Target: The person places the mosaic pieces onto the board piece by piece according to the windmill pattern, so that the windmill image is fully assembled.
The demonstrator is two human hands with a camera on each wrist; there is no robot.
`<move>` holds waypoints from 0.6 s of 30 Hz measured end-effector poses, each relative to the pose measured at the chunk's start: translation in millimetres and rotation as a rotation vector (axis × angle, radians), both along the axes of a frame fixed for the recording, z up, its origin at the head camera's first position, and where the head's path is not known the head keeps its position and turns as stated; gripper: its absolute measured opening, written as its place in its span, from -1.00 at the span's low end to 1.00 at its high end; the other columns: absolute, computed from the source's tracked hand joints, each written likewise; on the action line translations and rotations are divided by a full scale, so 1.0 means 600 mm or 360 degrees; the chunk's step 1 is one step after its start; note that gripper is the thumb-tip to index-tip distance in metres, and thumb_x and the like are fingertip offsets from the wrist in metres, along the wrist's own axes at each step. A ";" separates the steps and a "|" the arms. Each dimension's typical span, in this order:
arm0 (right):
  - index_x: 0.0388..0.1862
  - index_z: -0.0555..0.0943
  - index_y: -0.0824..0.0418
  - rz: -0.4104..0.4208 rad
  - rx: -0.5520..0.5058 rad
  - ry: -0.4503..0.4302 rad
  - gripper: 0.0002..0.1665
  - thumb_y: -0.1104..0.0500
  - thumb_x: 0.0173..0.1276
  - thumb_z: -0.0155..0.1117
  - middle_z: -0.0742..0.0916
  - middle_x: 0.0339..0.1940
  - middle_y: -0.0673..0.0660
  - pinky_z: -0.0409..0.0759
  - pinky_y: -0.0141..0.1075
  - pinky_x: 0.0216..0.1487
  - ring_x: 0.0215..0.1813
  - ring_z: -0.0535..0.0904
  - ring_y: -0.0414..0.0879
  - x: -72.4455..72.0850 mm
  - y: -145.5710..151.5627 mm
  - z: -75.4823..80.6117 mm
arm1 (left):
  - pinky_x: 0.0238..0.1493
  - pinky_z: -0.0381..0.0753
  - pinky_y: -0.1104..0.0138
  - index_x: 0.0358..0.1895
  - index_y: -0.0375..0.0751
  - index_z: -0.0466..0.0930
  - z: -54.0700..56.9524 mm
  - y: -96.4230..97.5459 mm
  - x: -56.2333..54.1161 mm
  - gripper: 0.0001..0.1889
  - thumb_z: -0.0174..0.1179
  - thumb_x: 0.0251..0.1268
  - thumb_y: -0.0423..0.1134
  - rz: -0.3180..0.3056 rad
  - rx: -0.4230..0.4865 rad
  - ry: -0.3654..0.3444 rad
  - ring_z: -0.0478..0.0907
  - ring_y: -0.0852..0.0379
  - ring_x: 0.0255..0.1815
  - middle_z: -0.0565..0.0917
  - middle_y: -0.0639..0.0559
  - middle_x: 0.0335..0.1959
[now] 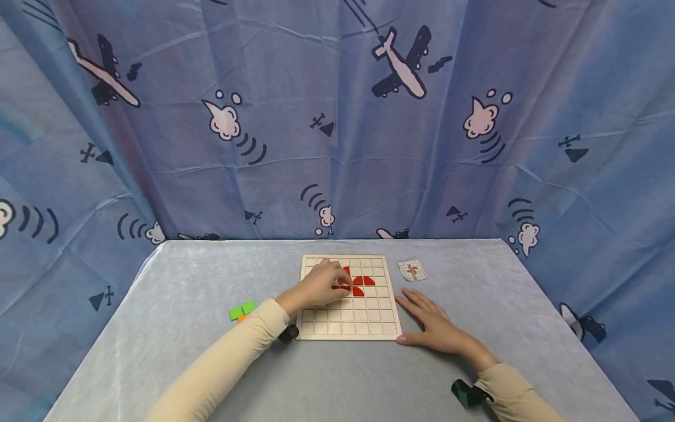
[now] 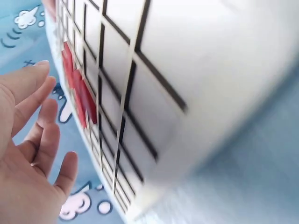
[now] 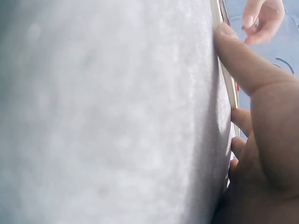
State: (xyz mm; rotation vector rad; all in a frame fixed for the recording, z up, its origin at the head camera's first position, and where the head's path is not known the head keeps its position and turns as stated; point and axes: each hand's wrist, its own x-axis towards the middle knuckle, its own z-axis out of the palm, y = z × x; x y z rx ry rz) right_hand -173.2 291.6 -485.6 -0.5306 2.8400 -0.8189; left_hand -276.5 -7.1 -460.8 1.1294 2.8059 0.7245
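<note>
Head view, all placed against the grid board (image 1: 348, 329). Nearest: right sleeve (image 1: 514, 390), well off the board's near-right corner, black-and-green device (image 1: 466, 394) at its cuff. Left sleeve (image 1: 227, 357) crosses from near-left up to the board; black device (image 1: 289, 333) sits just beside the near-left corner. Tabletop (image 1: 343, 381) fronts the board's whole near edge, between the two sleeves.

Right hand (image 1: 432, 325): just off the board's right edge, fingers spread and extended, thumb tip at the near-right corner; right wrist view shows thumb touching the edge. Nothing gripped.

Two green tiles (image 1: 248, 307) plus an orange piece (image 1: 242, 318), partly behind the left sleeve, lie left of the board with a wide strip of table up to its left edge.

Left hand (image 1: 321, 285): over the board's middle-left, fingers loosely bent, thumb standing apart, no piece visible in it. Can't tell whether fingertips touch anything. Red pieces (image 1: 370, 281) sit in cells in the board's far half, some partly covered by that hand.

Patterned card (image 1: 412, 270): right of the board's far-right corner, small gap between. Beyond the board's far edge: narrow table strip, then airplane-print curtain (image 1: 285, 164).
</note>
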 end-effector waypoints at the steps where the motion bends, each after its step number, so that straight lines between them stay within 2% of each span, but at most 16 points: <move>1: 0.56 0.22 0.09 0.0001 -0.0003 0.0001 0.11 -0.26 0.12 0.45 0.18 0.62 0.28 -0.06 0.46 0.38 0.60 -0.05 0.38 0.000 0.000 0.000 | -0.09 0.35 0.30 -0.11 0.01 0.75 0.003 -0.008 0.003 -0.82 0.34 0.26 -0.12 0.0004 0.0017 -0.0004 0.38 0.15 -0.16 0.64 0.06 -0.24; 8: 0.55 0.23 0.11 0.0000 0.0001 0.0002 0.10 -0.24 0.12 0.46 0.19 0.61 0.29 -0.06 0.46 0.38 0.60 -0.04 0.38 0.001 -0.002 0.004 | -0.08 0.35 0.30 -0.10 -0.11 0.75 0.022 -0.079 0.028 -0.80 0.35 0.23 -0.22 0.0004 0.0229 -0.0066 0.40 0.06 -0.15 0.66 -0.01 -0.22; 18: 0.54 0.25 0.11 0.0005 0.0001 0.0040 0.09 -0.24 0.11 0.46 0.20 0.60 0.30 -0.04 0.47 0.36 0.59 -0.02 0.40 0.000 -0.004 -0.001 | -0.07 0.41 0.30 -0.10 -0.09 0.73 0.021 -0.177 0.075 -0.81 0.36 0.23 -0.26 0.0088 0.0302 -0.0119 0.40 0.14 -0.13 0.63 0.00 -0.26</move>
